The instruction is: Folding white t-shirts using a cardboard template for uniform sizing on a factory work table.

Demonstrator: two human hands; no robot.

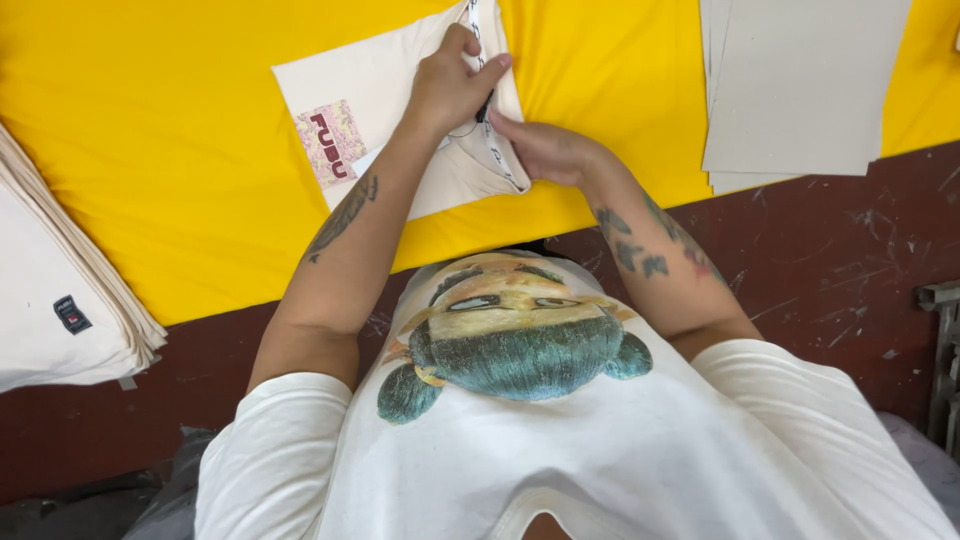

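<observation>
A folded cream garment lies on the yellow counter, its long axis running from 8 to 2 o'clock; the left hand is pressed flat on its right edge, fingers together, while the right hand pinches that edge from 4 o'clock

A yellow cloth covers the surface, whose scuffed maroon edge runs below; at 3 o'clock stands what may be a metal frame.
</observation>
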